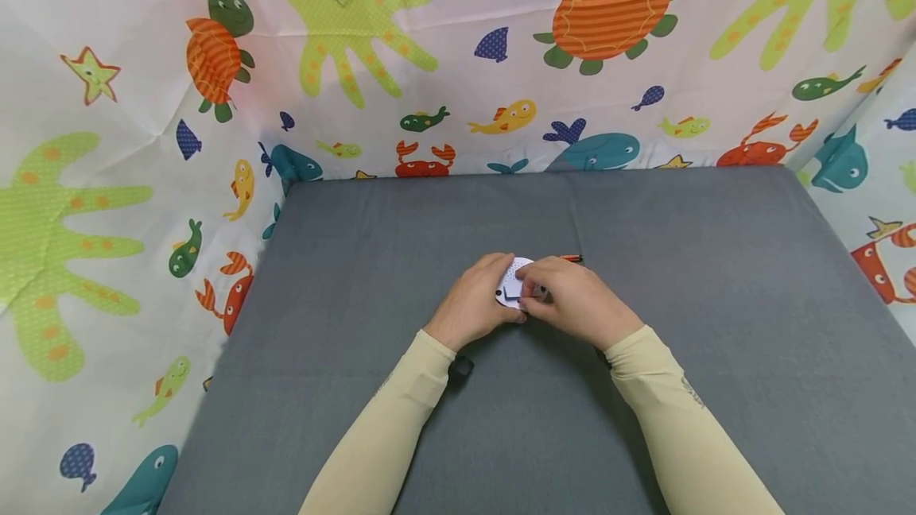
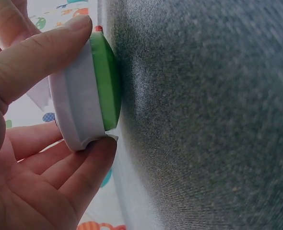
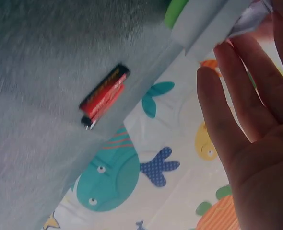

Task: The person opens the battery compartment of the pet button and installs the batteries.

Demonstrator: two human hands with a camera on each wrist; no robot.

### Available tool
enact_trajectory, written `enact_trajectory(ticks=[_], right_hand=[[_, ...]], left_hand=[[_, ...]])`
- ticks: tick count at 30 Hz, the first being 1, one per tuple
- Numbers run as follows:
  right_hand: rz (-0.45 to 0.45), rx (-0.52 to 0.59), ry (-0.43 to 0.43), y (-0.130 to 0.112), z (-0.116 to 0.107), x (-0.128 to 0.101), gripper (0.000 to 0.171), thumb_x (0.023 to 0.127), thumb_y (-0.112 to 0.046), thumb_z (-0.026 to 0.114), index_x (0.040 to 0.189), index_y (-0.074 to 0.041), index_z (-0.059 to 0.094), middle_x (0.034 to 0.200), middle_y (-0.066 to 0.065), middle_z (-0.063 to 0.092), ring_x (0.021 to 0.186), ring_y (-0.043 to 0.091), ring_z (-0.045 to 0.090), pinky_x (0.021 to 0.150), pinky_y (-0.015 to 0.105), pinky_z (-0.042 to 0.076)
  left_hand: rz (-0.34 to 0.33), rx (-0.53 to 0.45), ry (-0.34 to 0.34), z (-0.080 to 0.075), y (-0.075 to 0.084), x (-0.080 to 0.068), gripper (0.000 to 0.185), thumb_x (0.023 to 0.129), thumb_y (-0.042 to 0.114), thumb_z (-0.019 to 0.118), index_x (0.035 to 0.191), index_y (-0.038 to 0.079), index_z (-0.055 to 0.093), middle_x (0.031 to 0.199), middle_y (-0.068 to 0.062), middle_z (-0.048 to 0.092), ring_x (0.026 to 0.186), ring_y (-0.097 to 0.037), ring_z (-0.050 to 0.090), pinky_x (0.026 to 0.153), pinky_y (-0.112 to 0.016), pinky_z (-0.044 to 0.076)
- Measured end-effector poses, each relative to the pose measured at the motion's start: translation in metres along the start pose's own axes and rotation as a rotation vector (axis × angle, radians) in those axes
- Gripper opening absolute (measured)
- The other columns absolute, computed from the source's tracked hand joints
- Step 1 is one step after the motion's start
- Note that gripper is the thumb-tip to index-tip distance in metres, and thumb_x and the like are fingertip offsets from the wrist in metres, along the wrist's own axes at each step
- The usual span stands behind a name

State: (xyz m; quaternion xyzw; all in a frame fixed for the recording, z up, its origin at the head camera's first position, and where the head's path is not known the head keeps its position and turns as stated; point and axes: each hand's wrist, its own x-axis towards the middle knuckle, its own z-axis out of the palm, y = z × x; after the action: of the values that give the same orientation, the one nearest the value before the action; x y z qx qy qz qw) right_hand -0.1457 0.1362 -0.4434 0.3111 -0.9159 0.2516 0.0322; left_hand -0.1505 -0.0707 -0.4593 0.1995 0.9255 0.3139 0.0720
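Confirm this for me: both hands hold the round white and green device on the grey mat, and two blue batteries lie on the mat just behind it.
One detail is wrong: the batteries are red and black, not blue, as the right wrist view shows. The rest stands: the left hand and right hand hold the round white and green device on the grey mat, with the batteries just behind it.

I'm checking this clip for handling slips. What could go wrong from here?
1. The left hand pinches the round white and green device only at its rim, so it might slip onto the grey table.
2. The red batteries lie loose beyond the right hand; a nudge could roll them away.
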Motion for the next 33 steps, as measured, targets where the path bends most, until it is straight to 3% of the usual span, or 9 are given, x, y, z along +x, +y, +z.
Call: enact_trajectory(ticks=[3, 5, 13, 18, 25, 33], right_hand=[[0.049, 0.022, 0.005, 0.007, -0.005, -0.006, 0.010, 0.095, -0.014, 0.082, 0.097, -0.018, 0.073, 0.100, -0.001, 0.074, 0.093, 0.020, 0.067, 0.084, 0.041, 0.059], [0.092, 0.022, 0.018, 0.016, -0.011, -0.014, 0.010, 0.095, -0.013, 0.082, 0.098, -0.018, 0.074, 0.103, 0.000, 0.077, 0.095, 0.022, 0.069, 0.085, 0.043, 0.059], [0.291, -0.049, 0.011, 0.062, -0.030, -0.053, 0.010, 0.094, -0.009, 0.080, 0.100, -0.016, 0.076, 0.098, 0.004, 0.076, 0.088, 0.023, 0.066, 0.082, 0.048, 0.056], [0.343, -0.069, -0.004, 0.078, -0.033, -0.064, 0.009, 0.095, -0.008, 0.078, 0.099, -0.014, 0.075, 0.100, 0.008, 0.074, 0.090, 0.026, 0.063, 0.083, 0.049, 0.055], [0.362, -0.048, -0.025, 0.078, -0.034, -0.049, 0.005, 0.096, -0.013, 0.079, 0.099, -0.014, 0.075, 0.108, 0.011, 0.076, 0.099, 0.031, 0.066, 0.090, 0.055, 0.058], [0.289, -0.085, 0.008, 0.068, -0.028, -0.011, 0.005, 0.098, -0.014, 0.079, 0.102, -0.011, 0.080, 0.106, 0.010, 0.077, 0.102, 0.033, 0.066, 0.093, 0.056, 0.056]], left_hand=[[-0.017, 0.001, -0.003, 0.000, 0.000, -0.001, 0.091, 0.084, 0.026, 0.096, 0.161, 0.008, 0.049, 0.162, -0.006, 0.053, 0.136, -0.022, 0.060, 0.117, -0.039, 0.051], [-0.030, 0.010, -0.011, 0.002, 0.001, 0.000, 0.094, 0.084, 0.027, 0.096, 0.162, 0.008, 0.048, 0.165, -0.006, 0.051, 0.139, -0.022, 0.058, 0.119, -0.039, 0.049], [-0.093, 0.006, -0.027, 0.002, 0.005, -0.002, 0.098, 0.084, 0.028, 0.096, 0.166, 0.011, 0.043, 0.169, -0.004, 0.047, 0.148, -0.023, 0.053, 0.123, -0.039, 0.046], [-0.100, 0.012, -0.027, 0.002, 0.006, -0.002, 0.098, 0.085, 0.029, 0.095, 0.167, 0.013, 0.043, 0.170, -0.003, 0.046, 0.149, -0.023, 0.052, 0.123, -0.041, 0.046], [-0.107, 0.015, -0.027, -0.001, 0.005, -0.003, 0.098, 0.085, 0.028, 0.096, 0.166, 0.012, 0.043, 0.169, -0.004, 0.047, 0.149, -0.024, 0.052, 0.124, -0.041, 0.045], [-0.096, 0.036, -0.033, 0.000, 0.007, -0.002, 0.097, 0.085, 0.031, 0.095, 0.165, 0.012, 0.044, 0.169, -0.004, 0.047, 0.147, -0.024, 0.054, 0.122, -0.040, 0.047]])
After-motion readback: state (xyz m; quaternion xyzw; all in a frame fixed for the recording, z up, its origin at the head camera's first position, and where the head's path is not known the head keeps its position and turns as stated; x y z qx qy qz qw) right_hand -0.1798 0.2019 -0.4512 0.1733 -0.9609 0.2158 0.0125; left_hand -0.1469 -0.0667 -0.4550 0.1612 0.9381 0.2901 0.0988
